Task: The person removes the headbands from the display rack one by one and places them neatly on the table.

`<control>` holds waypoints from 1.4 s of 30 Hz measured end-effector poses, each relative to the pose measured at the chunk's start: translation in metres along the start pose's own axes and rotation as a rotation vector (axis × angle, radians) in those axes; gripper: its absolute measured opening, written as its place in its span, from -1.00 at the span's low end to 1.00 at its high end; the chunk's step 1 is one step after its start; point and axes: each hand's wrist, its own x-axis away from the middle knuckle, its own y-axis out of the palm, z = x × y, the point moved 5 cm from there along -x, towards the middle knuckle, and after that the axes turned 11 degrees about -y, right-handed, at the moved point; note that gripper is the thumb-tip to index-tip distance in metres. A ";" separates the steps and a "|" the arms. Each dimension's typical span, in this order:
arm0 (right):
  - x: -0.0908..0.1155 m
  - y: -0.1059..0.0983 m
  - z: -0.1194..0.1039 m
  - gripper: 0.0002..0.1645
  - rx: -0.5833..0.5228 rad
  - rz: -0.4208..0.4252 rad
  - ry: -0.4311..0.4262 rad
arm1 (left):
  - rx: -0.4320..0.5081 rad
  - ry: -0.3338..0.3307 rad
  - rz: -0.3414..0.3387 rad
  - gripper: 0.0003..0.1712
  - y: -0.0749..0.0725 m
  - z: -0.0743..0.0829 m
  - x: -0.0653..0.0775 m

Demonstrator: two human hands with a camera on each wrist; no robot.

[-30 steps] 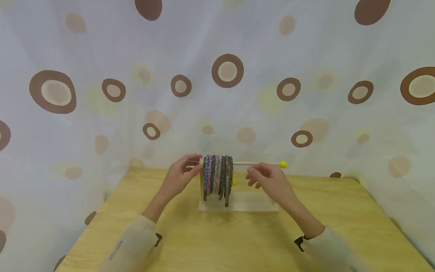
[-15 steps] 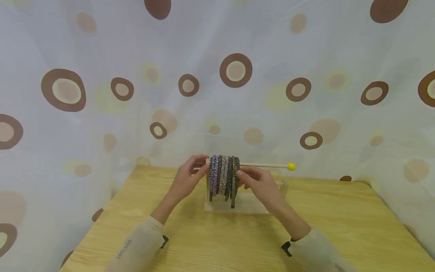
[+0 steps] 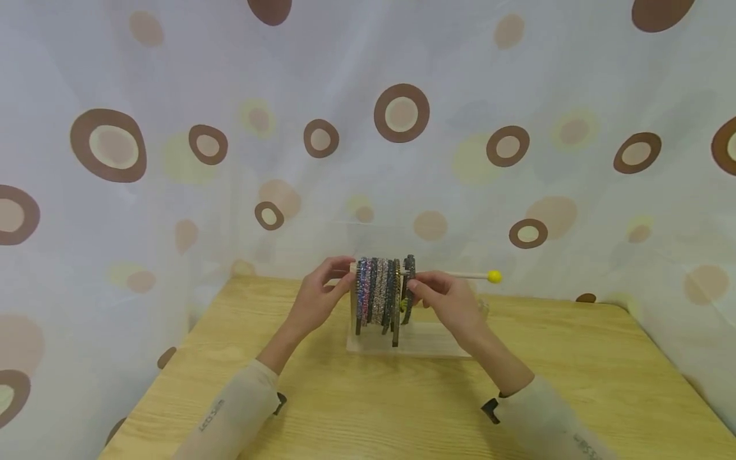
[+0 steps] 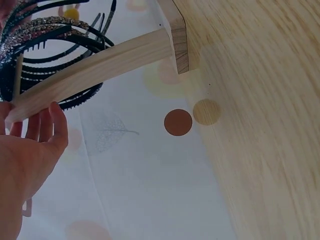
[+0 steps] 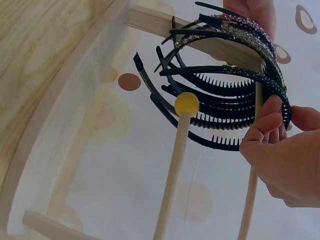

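Note:
Several glittery toothed headbands point(image 3: 379, 291) hang in a row on the upper rod of a wooden stand point(image 3: 414, 346). My left hand point(image 3: 319, 291) grips the top of the stand's left post point(image 4: 95, 70), its fingers curled round the wood. My right hand point(image 3: 451, 303) pinches the outermost black glittery headband point(image 5: 250, 75) between thumb and fingers. That headband still encircles the rod, with a small gap between it and the others. Part of its band is hidden behind my right fingers.
The upper rod runs on to the right and ends in a yellow ball point(image 3: 494, 276). A lower rod point(image 5: 172, 170) also has a yellow ball tip. The stand rests on a wood-grain table point(image 3: 368, 409), with a patterned curtain point(image 3: 345, 179) behind.
My right hand has come left to the row and taken hold of the end headband. It has drawn that headband slightly right, apart from the others. My left hand keeps its grip on the post.

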 end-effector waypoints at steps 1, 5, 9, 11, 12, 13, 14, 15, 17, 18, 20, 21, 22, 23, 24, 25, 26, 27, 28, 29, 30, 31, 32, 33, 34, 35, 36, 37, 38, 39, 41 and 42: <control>0.000 -0.002 -0.002 -0.58 -0.001 0.001 0.002 | 0.006 -0.001 -0.001 -0.55 0.000 0.000 0.000; -0.001 -0.008 -0.011 -0.61 0.001 -0.005 -0.010 | 0.029 0.004 -0.004 -0.59 0.001 0.002 -0.001; -0.002 -0.016 -0.023 -0.60 0.020 -0.010 -0.053 | 0.033 -0.002 0.000 -0.60 0.001 0.003 -0.002; -0.003 -0.020 -0.029 -0.58 0.031 -0.011 -0.069 | 0.029 -0.009 0.002 -0.60 0.001 0.005 -0.001; -0.003 -0.023 -0.031 -0.57 0.040 -0.010 -0.076 | 0.031 -0.011 -0.001 -0.60 0.001 0.007 0.000; -0.004 -0.026 -0.033 -0.56 0.051 -0.007 -0.082 | 0.034 -0.010 -0.003 -0.61 0.001 0.011 0.001; -0.004 -0.029 -0.036 -0.55 0.063 -0.004 -0.089 | 0.038 -0.010 -0.006 -0.61 0.001 0.015 0.002; -0.005 -0.032 -0.038 -0.55 0.076 -0.001 -0.093 | 0.037 -0.011 -0.007 -0.61 0.001 0.020 0.004; -0.006 -0.037 -0.042 -0.53 0.100 0.009 -0.101 | 0.039 -0.017 -0.011 -0.62 0.001 0.028 0.006; -0.006 -0.040 -0.044 -0.53 0.111 0.016 -0.104 | 0.039 -0.015 -0.012 -0.63 0.000 0.033 0.008; -0.006 -0.045 -0.048 -0.52 0.127 0.026 -0.113 | 0.039 -0.020 -0.011 -0.63 0.000 0.035 0.009; -0.006 -0.048 -0.051 -0.51 0.128 0.030 -0.121 | 0.037 -0.022 -0.009 -0.63 0.000 0.033 0.008; -0.006 -0.050 -0.053 -0.51 0.131 0.036 -0.126 | 0.039 -0.022 -0.009 -0.62 0.000 0.029 0.007; -0.006 -0.052 -0.056 -0.52 0.135 0.042 -0.133 | 0.042 -0.022 -0.009 -0.62 0.001 0.025 0.006; -0.006 -0.055 -0.058 -0.52 0.138 0.048 -0.141 | 0.044 -0.019 -0.008 -0.61 0.001 0.022 0.005; -0.005 -0.057 -0.061 -0.52 0.139 0.054 -0.150 | 0.044 -0.021 -0.007 -0.60 0.001 0.016 0.003; -0.005 -0.060 -0.064 -0.53 0.139 0.062 -0.160 | 0.047 -0.021 -0.007 -0.60 0.001 0.011 0.001; -0.005 -0.062 -0.067 -0.53 0.139 0.069 -0.170 | 0.051 -0.019 -0.006 -0.59 0.001 0.009 0.001; -0.004 -0.064 -0.070 -0.53 0.143 0.075 -0.176 | 0.054 -0.018 -0.006 -0.59 0.001 0.007 0.001; -0.004 -0.066 -0.072 -0.54 0.143 0.081 -0.181 | 0.055 -0.017 -0.006 -0.59 0.001 0.005 0.000; -0.003 -0.069 -0.075 -0.54 0.143 0.088 -0.185 | 0.055 -0.016 -0.006 -0.58 0.001 0.004 0.001; -0.002 -0.072 -0.078 -0.54 0.152 0.097 -0.187 | 0.056 -0.015 -0.005 -0.58 0.001 0.002 0.001; -0.001 -0.074 -0.081 -0.54 0.160 0.104 -0.192 | 0.056 -0.013 -0.006 -0.58 0.001 0.001 0.001; -0.001 -0.077 -0.084 -0.54 0.168 0.111 -0.192 | 0.053 -0.009 -0.003 -0.58 0.001 0.001 0.001; 0.000 -0.081 -0.087 -0.54 0.172 0.122 -0.193 | 0.050 -0.006 -0.002 -0.59 0.001 0.001 0.001; 0.000 -0.085 -0.089 -0.54 0.177 0.132 -0.197 | 0.047 -0.001 0.000 -0.59 0.001 0.000 0.001; 0.001 -0.089 -0.092 -0.55 0.180 0.144 -0.199 | 0.046 0.003 0.001 -0.59 0.001 0.001 0.002; 0.001 -0.094 -0.094 -0.55 0.184 0.156 -0.206 | 0.044 0.006 0.002 -0.60 0.001 0.001 0.002; 0.001 -0.099 -0.097 -0.56 0.178 0.170 -0.214 | 0.043 0.008 0.000 -0.60 0.001 0.001 0.002; 0.001 -0.104 -0.099 -0.55 0.170 0.189 -0.218 | 0.044 0.010 -0.002 -0.60 0.000 0.002 0.002; 0.001 -0.118 -0.102 -0.56 0.152 0.229 -0.223 | 0.046 0.011 -0.008 -0.59 0.000 0.003 0.001; 0.001 -0.125 -0.103 -0.56 0.132 0.250 -0.224 | 0.046 0.012 -0.010 -0.58 0.000 0.004 0.001</control>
